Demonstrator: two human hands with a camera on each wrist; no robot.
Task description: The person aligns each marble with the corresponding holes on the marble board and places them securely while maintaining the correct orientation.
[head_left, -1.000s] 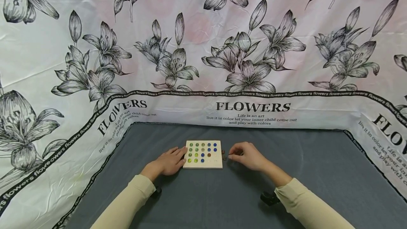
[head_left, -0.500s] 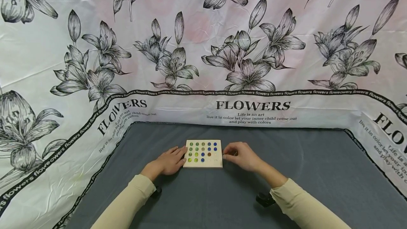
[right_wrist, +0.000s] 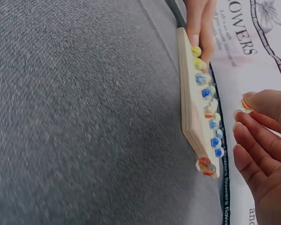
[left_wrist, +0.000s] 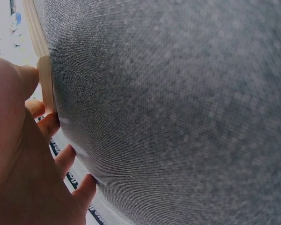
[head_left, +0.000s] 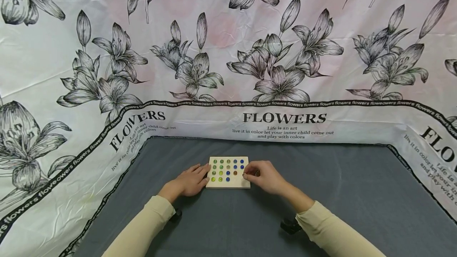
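Note:
A pale wooden board (head_left: 237, 185) lies flat on the grey cloth, with rows of green, yellow-green and blue glass marbles and one orange-red marble (head_left: 235, 173) seated in it. My left hand (head_left: 191, 181) rests at the board's left side, its fingers stretched out and the thumb touching the edge (left_wrist: 46, 84). Over the board's right edge, my right hand (head_left: 265, 177) pinches a clear marble with an orange swirl (right_wrist: 246, 107) between thumb and forefinger. In the right wrist view, that marble is apart from the board and the other fingers are loosely bent.
Loose red and clear marbles (right_wrist: 205, 166) lie beside the board's right end, hidden behind my right hand in the head view. A white flower-printed cloth (head_left: 278, 70) rises behind the grey surface (head_left: 221, 225). Black wrist devices (head_left: 290, 226) sit under the sleeves.
My right hand has moved left, from beside the loose marbles to over the board's right edge, carrying the pinched marble. My left hand has stayed in place at the board.

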